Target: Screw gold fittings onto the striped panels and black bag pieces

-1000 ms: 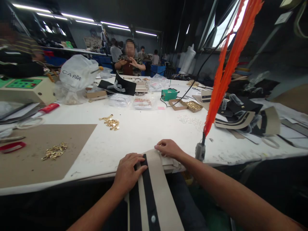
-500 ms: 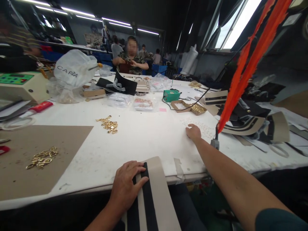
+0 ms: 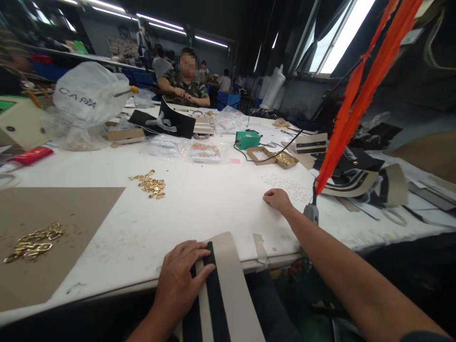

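A long beige panel [image 3: 233, 275] with black stripes leans over the table's front edge, its far end on the white table top [image 3: 199, 204]. My left hand [image 3: 183, 273] lies across its left side, fingers and thumb on the black stripes, holding it. My right hand [image 3: 278, 199] rests on the table beside scattered tiny pale pieces [image 3: 288, 185], its fingers pressed together; whatever may be between the fingertips is too small to make out. Gold clasps [image 3: 151, 185] lie in a pile left of centre.
Gold chain pieces [image 3: 33, 242] lie on a brown sheet [image 3: 81, 213] at left. A green box [image 3: 247, 139], cardboard trays [image 3: 261, 156] and plastic bags stand farther back. An orange strip [image 3: 356, 109] hangs above a grey tool [image 3: 311, 213] at right. A person [image 3: 185, 90] sits opposite.
The view has shifted slightly to the right. My right hand has drawn back a little from the tiny pieces, its fingers closer together. My left hand stays on the panel.
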`<state>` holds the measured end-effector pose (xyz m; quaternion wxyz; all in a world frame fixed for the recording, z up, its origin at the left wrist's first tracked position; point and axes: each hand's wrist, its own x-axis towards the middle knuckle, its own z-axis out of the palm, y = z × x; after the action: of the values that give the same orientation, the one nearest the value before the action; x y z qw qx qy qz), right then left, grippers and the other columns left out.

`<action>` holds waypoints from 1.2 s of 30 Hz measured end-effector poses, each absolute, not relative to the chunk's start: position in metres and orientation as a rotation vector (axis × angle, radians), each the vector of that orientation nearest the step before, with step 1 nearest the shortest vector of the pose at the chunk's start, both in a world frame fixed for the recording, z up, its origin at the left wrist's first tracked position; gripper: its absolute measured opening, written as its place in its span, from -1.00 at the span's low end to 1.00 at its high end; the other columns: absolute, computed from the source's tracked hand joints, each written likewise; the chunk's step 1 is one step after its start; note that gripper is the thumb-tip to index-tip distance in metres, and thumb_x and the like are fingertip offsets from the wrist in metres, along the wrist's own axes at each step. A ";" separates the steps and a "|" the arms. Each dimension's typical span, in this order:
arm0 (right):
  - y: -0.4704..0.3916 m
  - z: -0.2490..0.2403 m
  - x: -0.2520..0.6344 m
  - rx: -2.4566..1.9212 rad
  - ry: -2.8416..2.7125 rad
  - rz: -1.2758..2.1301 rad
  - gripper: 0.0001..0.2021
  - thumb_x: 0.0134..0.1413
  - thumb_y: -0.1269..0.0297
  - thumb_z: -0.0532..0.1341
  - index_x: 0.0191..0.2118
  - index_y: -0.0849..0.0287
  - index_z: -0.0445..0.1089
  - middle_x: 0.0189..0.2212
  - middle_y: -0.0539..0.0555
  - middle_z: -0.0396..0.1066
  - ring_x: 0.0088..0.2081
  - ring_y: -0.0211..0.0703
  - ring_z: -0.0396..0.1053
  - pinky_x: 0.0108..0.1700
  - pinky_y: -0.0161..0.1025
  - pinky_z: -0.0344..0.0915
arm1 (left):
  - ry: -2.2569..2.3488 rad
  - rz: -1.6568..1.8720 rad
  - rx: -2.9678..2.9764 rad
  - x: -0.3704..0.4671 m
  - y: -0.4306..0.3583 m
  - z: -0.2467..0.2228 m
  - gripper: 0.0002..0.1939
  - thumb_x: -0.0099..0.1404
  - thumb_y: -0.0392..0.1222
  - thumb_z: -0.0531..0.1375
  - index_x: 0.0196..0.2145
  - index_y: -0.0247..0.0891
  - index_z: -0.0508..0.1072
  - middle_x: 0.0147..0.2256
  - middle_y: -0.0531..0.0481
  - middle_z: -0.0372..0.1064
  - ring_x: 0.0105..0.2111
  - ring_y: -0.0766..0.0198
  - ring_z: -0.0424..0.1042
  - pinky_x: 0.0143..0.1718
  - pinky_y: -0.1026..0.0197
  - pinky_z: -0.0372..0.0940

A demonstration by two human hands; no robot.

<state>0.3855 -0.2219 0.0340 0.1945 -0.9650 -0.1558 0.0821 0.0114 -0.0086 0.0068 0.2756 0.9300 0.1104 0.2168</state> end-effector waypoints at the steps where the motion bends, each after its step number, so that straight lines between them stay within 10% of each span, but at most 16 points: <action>1: -0.224 0.035 0.382 -2.711 -0.469 0.241 -0.78 0.38 0.16 0.31 -0.05 0.21 0.52 -0.05 0.10 0.53 -0.07 -0.07 0.52 0.01 -0.05 0.51 | 0.299 0.577 2.492 0.011 -0.010 0.009 -0.78 0.25 -0.11 0.42 -0.12 0.03 0.63 0.05 0.07 0.60 0.14 -0.11 0.45 0.15 -0.23 0.31; 36: -0.241 0.037 0.382 -2.748 -0.775 0.029 -0.80 0.39 0.16 0.30 -0.12 0.21 0.53 -0.13 0.08 0.55 -0.08 -0.09 0.52 0.05 -0.03 0.48 | 0.319 0.568 2.438 0.010 -0.017 0.022 -0.78 0.20 -0.15 0.45 -0.17 -0.02 0.63 0.01 0.05 0.62 0.11 -0.09 0.47 0.13 -0.22 0.31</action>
<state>0.3824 -0.2414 0.0372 0.1425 -0.9525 -0.2688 0.0102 0.0102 -0.0172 0.0223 0.3042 0.9204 0.1204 0.2143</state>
